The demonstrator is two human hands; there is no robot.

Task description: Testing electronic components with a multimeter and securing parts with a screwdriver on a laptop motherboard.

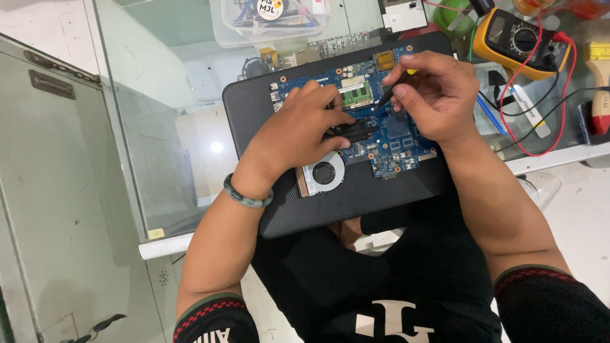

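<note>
On a glass-topped counter [146, 127] strewn with repair gear, we work over a black textured mat [356, 203]. Our left hand [298, 130], wrist ringed by a green bead bracelet [246, 195], presses down with fingers curled on a black heat pipe [356, 132] at the centre of a blue circuit board [387, 143]. Our right hand [435, 95] pinches a slim dark tool with a yellow end [395, 86], its tip on the board just beside our left fingertips. The board lies flat beneath both hands, carrying a green memory stick [356, 94] and a round fan [324, 173] at its near edge. Beyond it, a clear plastic box [270, 22] holds small parts we cannot make out; a yellow multimeter [518, 41] with red and black leads sits to the right.
</note>
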